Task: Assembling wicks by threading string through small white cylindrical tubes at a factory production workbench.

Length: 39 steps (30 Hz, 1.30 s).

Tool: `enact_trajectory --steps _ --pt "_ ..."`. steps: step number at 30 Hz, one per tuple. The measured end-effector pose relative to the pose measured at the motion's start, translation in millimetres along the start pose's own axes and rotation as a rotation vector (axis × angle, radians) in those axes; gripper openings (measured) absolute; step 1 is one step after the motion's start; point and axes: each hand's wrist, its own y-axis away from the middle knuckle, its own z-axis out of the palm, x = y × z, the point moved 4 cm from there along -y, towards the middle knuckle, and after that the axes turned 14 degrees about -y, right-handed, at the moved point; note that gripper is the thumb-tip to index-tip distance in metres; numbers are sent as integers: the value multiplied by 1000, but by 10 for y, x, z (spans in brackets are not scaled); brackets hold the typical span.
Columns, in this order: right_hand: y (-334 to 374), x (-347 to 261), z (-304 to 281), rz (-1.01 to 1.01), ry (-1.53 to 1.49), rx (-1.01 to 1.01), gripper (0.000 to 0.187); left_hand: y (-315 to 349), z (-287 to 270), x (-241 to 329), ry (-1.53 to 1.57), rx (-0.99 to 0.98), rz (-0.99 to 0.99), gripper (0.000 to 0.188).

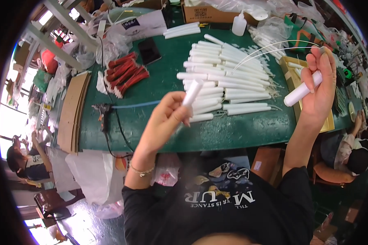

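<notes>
My left hand (pixel 166 114), left of the middle and above the table's near edge, pinches a short white tube (pixel 193 92) between thumb and fingers, tilted up. Raised at the right, my right hand (pixel 322 90) has its fingers curled around another white tube (pixel 301 90), which slants down to the left. At its fingertips is a small dark piece (pixel 322 50), too small to name. Two thin white wires (pixel 280 43) arch leftward from there. Between the hands lies a big pile of white candle-like sticks (pixel 241 77) in rows, thin ends to the right.
The green table (pixel 159 136) also holds a bundle of red wires (pixel 124 73), a dark phone (pixel 149 51), a glue gun (pixel 104 110) with cords and a white squeeze bottle (pixel 239 25). A yellow tray (pixel 289 77) stands at right. Other people (pixel 349 157) sit on both sides.
</notes>
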Motion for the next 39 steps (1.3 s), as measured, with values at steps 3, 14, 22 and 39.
enact_trajectory --steps 3,14,22,39 --pt "114 96 144 58 -81 -54 19 283 138 -239 127 -4 -81 35" --pt "459 188 261 192 -76 -42 18 463 258 -319 192 -3 -42 30" --pt "463 100 319 172 -72 -75 17 467 312 -377 233 -17 -51 28" --pt "458 108 332 185 -53 -72 16 454 309 -407 221 -35 -77 35"
